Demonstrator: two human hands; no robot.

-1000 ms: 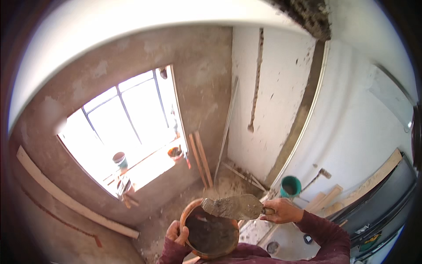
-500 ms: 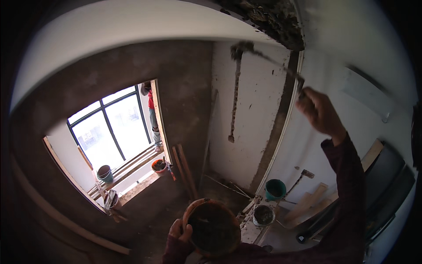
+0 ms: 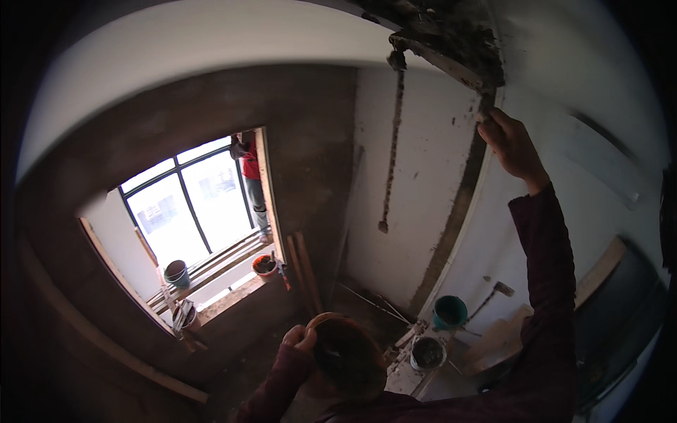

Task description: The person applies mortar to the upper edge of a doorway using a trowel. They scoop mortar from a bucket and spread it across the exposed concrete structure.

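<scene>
Overhead, right hand (image 3: 513, 144) presses trowel (image 3: 451, 63) to ceiling.

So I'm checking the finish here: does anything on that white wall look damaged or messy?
Yes. A rough open gap at the wall top shows dark wet mortar, and a dark vertical chase scars the white wall below.

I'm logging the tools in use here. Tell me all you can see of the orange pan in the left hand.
The orange pan is a round, shallow basin, apparently plastic, its inside dark with wet mortar. It sits roughly level, low at chest height. The left hand grips its near-left rim, fingers curled over the edge. Nothing else touches it.
</scene>
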